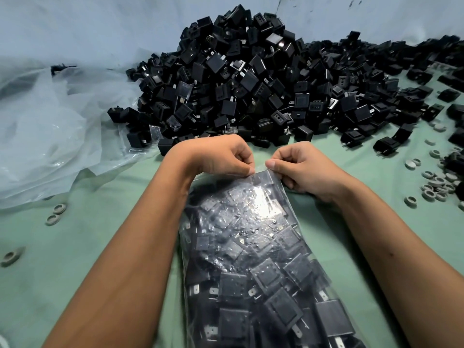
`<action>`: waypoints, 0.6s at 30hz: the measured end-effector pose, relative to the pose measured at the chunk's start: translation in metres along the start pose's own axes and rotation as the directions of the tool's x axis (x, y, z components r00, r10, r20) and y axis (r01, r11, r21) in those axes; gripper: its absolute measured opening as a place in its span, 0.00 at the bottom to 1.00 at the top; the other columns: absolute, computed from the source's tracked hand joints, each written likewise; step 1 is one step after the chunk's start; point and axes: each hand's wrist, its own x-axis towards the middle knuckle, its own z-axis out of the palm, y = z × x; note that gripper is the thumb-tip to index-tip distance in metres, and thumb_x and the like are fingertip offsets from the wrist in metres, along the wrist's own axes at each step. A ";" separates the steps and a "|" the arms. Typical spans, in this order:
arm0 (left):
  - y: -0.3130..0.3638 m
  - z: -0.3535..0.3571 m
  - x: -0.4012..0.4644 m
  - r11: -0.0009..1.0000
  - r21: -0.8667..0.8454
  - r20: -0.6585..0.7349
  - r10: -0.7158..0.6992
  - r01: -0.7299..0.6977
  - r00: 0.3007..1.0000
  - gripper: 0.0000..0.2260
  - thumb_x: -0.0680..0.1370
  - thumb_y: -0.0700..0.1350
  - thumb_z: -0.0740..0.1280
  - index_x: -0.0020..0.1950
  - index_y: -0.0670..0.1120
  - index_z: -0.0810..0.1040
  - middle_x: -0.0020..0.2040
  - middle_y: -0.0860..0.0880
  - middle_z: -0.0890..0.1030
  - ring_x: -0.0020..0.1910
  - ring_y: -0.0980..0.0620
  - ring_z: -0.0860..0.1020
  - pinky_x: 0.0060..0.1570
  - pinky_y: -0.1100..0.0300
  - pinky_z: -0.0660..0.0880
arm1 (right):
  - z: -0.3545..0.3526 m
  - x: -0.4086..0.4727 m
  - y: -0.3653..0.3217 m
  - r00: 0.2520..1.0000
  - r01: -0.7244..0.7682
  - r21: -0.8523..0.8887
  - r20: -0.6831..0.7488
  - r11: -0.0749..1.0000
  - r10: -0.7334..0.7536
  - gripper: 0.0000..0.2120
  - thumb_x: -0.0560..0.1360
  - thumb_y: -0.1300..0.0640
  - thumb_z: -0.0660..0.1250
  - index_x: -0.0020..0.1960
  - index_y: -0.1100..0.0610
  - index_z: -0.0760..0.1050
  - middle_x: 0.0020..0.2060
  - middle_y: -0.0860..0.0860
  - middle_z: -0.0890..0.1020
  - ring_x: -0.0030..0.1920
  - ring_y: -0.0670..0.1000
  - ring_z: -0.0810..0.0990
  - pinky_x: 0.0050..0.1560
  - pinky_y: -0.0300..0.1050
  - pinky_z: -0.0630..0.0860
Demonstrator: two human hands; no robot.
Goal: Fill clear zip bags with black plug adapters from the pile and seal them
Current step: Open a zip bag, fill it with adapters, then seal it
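A pale green cloth (95, 247) covers the work surface, faintly smudged and creased. Behind it rises a light blue-grey wall (100, 26) with a thin dark crack near the top middle. At the left lies a large crumpled sheet of thin translucent plastic film (47, 136), bunched against the wall and spilling onto the cloth. Small grey ring-shaped rubber grommets are scattered about: two lie just beside the film's near edge (56, 214), one sits alone at the far left (10, 256), and a denser cluster gathers along the right side (435, 185).
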 end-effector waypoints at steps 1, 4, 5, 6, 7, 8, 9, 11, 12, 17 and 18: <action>0.001 0.001 0.000 1.000 0.007 -0.004 0.005 -0.005 1.000 0.06 0.81 0.42 0.69 0.44 0.46 0.83 0.33 0.56 0.81 0.33 0.60 0.75 0.39 0.63 0.72 | 0.000 0.000 0.000 1.000 -0.004 0.012 0.001 1.000 0.004 0.16 0.81 0.56 0.70 0.38 0.63 0.76 0.22 0.53 0.71 0.21 0.47 0.64 0.21 0.34 0.60; 0.000 0.001 0.000 1.000 0.005 -0.016 0.007 -0.007 1.000 0.08 0.81 0.42 0.69 0.43 0.46 0.82 0.31 0.57 0.79 0.30 0.61 0.73 0.34 0.65 0.70 | 0.000 -0.001 -0.002 1.000 -0.014 0.024 -0.001 1.000 0.014 0.16 0.82 0.56 0.69 0.39 0.63 0.76 0.23 0.54 0.71 0.21 0.47 0.65 0.21 0.34 0.60; 0.000 0.001 0.000 1.000 0.007 -0.017 0.008 -0.008 1.000 0.08 0.81 0.43 0.68 0.43 0.46 0.82 0.30 0.58 0.78 0.29 0.61 0.72 0.33 0.66 0.69 | 0.000 -0.001 -0.003 1.000 -0.013 0.012 0.004 1.000 0.013 0.16 0.82 0.55 0.69 0.39 0.64 0.75 0.24 0.55 0.72 0.22 0.48 0.65 0.21 0.35 0.60; -0.001 0.001 0.000 1.000 0.006 -0.017 0.007 -0.007 1.000 0.08 0.81 0.43 0.68 0.42 0.46 0.82 0.30 0.58 0.78 0.29 0.61 0.72 0.32 0.66 0.68 | 0.000 -0.002 -0.004 1.000 -0.009 -0.007 0.015 1.000 0.009 0.17 0.82 0.54 0.68 0.40 0.65 0.75 0.24 0.56 0.72 0.22 0.49 0.65 0.21 0.35 0.60; -0.002 0.001 -0.001 1.000 -0.003 -0.018 0.005 -0.005 1.000 0.08 0.81 0.43 0.69 0.43 0.46 0.82 0.29 0.58 0.77 0.28 0.61 0.71 0.31 0.67 0.68 | 0.000 -0.002 -0.006 1.000 -0.004 -0.030 0.031 1.000 0.005 0.18 0.82 0.53 0.68 0.40 0.65 0.75 0.25 0.57 0.72 0.23 0.50 0.65 0.21 0.36 0.60; -0.002 0.002 -0.001 1.000 -0.021 -0.023 0.006 -0.006 1.000 0.08 0.81 0.44 0.69 0.43 0.46 0.82 0.29 0.58 0.77 0.28 0.61 0.71 0.31 0.68 0.68 | 0.000 -0.002 -0.007 0.999 -0.002 -0.046 0.042 0.999 0.004 0.19 0.82 0.52 0.69 0.40 0.66 0.76 0.25 0.57 0.73 0.23 0.50 0.66 0.21 0.36 0.61; -0.002 0.002 -0.001 0.999 -0.048 -0.034 0.008 -0.009 0.999 0.07 0.81 0.44 0.70 0.44 0.45 0.83 0.30 0.58 0.78 0.29 0.61 0.72 0.32 0.68 0.68 | 0.000 -0.002 -0.008 0.999 -0.006 -0.047 0.042 0.999 0.008 0.19 0.82 0.52 0.69 0.40 0.66 0.77 0.24 0.57 0.73 0.22 0.49 0.66 0.21 0.36 0.61; -0.003 0.001 -0.004 0.996 -0.093 -0.062 0.005 -0.011 0.998 0.06 0.81 0.46 0.70 0.48 0.44 0.83 0.34 0.56 0.80 0.34 0.59 0.75 0.38 0.65 0.73 | 0.000 0.000 -0.008 0.999 -0.023 -0.023 0.025 0.999 0.023 0.18 0.81 0.54 0.71 0.38 0.65 0.77 0.23 0.56 0.72 0.21 0.48 0.65 0.21 0.35 0.61; -0.005 -0.001 -0.006 0.995 -0.098 -0.064 -0.007 0.001 0.998 0.08 0.81 0.48 0.71 0.49 0.44 0.82 0.37 0.55 0.81 0.37 0.58 0.77 0.42 0.62 0.74 | 0.001 0.000 -0.008 0.999 -0.030 -0.009 0.017 0.999 0.030 0.18 0.80 0.54 0.72 0.36 0.63 0.78 0.22 0.56 0.72 0.20 0.47 0.65 0.21 0.35 0.61; -0.014 -0.015 -0.025 0.987 -0.150 0.023 -0.057 0.060 0.998 0.15 0.77 0.54 0.73 0.50 0.42 0.81 0.43 0.49 0.85 0.43 0.52 0.81 0.49 0.53 0.77 | 0.002 0.002 -0.004 0.999 -0.044 0.060 -0.013 0.997 0.044 0.18 0.80 0.56 0.71 0.33 0.60 0.76 0.22 0.56 0.70 0.20 0.49 0.63 0.21 0.34 0.60; -0.016 -0.016 -0.028 0.983 -0.177 0.052 -0.049 0.057 0.997 0.14 0.77 0.54 0.73 0.48 0.43 0.81 0.43 0.48 0.85 0.42 0.51 0.81 0.46 0.57 0.76 | 0.002 0.002 -0.003 0.999 -0.044 0.064 -0.017 0.997 0.045 0.18 0.81 0.56 0.71 0.35 0.63 0.75 0.23 0.56 0.70 0.21 0.50 0.63 0.22 0.34 0.60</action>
